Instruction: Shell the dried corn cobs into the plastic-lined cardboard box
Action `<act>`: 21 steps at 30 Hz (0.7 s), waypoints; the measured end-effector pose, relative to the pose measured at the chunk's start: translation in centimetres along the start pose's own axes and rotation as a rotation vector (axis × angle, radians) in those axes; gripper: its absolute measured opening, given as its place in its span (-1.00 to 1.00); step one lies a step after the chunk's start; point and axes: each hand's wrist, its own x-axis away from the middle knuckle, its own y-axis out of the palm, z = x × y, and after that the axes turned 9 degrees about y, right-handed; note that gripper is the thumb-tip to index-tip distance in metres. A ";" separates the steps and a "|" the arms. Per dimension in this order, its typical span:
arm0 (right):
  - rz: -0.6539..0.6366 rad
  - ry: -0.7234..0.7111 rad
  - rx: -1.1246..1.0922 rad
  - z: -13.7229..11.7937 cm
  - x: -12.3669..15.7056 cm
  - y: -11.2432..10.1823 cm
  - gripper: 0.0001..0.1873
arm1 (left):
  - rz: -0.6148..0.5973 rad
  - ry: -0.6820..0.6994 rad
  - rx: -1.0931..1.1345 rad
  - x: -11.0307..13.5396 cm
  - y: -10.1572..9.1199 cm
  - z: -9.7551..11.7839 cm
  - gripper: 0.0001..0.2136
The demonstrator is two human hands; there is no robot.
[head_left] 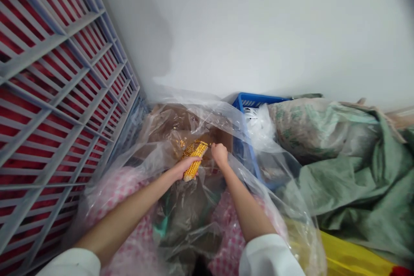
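Observation:
My left hand (185, 167) is wrapped round a yellow corn cob (196, 160), which is tilted with its far end up and to the right. Its left side looks darker, as if rows of kernels were gone. Just right of the cob's far end is my right hand (220, 154), closed like a fist. A small dark tip shows at its fingers, too small to name. Loose corn kernels (182, 142) lie beyond the cob on a clear plastic sheet (187, 198). The sheet lines a brown cardboard box (168, 123) and spreads over my pink checked clothing (129, 198).
A tall slatted plastic crate (66, 34) with red material behind it stands at the left. To the right are a blue basket (247, 99) with a white plastic bag (260, 125), a full sack (310, 125) and a green tarp (349, 181). A white wall (246, 30) rises behind.

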 end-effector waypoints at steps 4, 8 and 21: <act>0.059 -0.016 0.049 -0.2 -0.5 -2.3 -0.56 | 0.045 0.052 0.038 -0.1 -0.4 0.7 -0.82; 0.104 -0.044 0.089 -0.3 -1.0 -4.1 -0.56 | 0.056 0.098 0.029 -0.1 -0.4 1.2 -0.69; 0.133 -0.119 0.142 -0.3 -1.2 -5.8 -0.59 | 0.127 0.374 -0.346 -1.0 -0.5 0.6 -0.65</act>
